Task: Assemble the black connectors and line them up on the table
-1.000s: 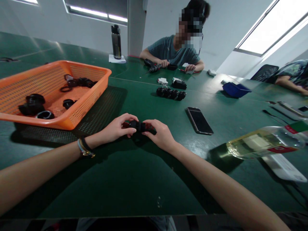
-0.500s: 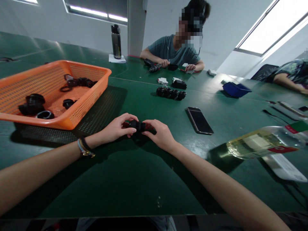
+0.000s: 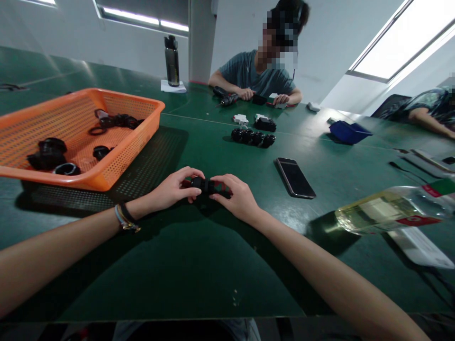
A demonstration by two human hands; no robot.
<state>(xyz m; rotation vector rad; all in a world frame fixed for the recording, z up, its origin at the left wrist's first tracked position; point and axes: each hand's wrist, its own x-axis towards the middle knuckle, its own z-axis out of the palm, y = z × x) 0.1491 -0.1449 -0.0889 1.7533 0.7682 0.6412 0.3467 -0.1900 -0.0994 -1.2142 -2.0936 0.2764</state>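
Observation:
Just above the table in the middle, both hands hold a small black headlamp-like piece [image 3: 204,185] with a red-and-dark patterned band. My left hand [image 3: 179,186] pinches its left end between thumb and fingers. On the right end, the fingers and thumb of my right hand [image 3: 234,193] are closed around the patterned part. The fingers hide some of the piece, so its exact kind is unclear. Farther forward, a row of several round black parts [image 3: 252,137] lies on the table.
An orange basket [image 3: 103,182] with black parts inside stands at left. To the right are a phone [image 3: 295,177], a lying bottle of yellowish liquid [image 3: 387,208] and a blue tray [image 3: 349,132]. Across the green table [image 3: 159,279], a person sits near a power drill [image 3: 227,98].
The right-hand fingers have shifted slightly on the piece, and more of the patterned band and its dark end shows. My left hand stays in place.

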